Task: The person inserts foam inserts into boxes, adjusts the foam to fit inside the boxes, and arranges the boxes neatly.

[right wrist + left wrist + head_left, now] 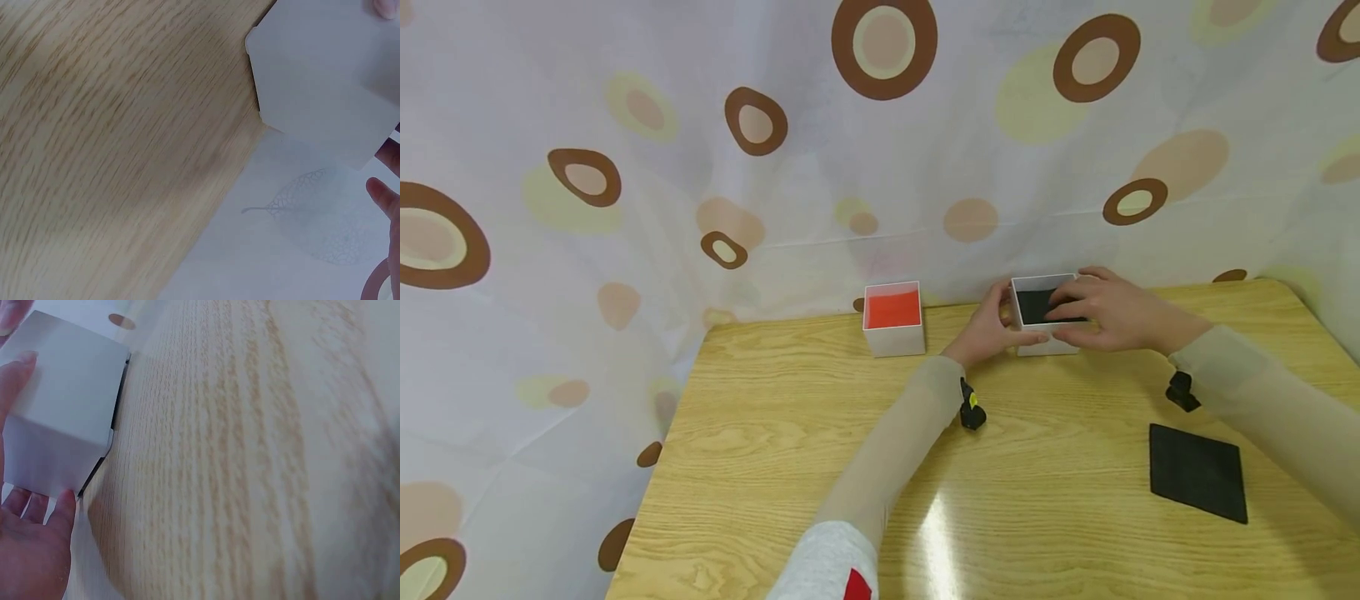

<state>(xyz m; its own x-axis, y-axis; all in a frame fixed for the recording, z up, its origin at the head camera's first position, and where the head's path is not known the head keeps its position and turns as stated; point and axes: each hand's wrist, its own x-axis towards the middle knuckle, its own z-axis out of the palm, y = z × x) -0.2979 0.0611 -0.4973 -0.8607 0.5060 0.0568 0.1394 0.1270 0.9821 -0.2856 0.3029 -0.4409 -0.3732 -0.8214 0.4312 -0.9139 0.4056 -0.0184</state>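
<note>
In the head view a white open-topped box with a black flat piece inside stands near the table's back edge. My left hand grips its left side, thumb across the front face and other fingers round the side. My right hand reaches over the box from the right. Some of its fingers dip inside and touch the black piece, while its thumb lies by the front. In the right wrist view, two right fingertips stand apart from the box's side. What lies under the fingers inside is hidden.
A second white box with a red flat piece inside stands to the left. A black square sheet lies on the wooden table at the right, below my right forearm. Behind hangs a patterned curtain.
</note>
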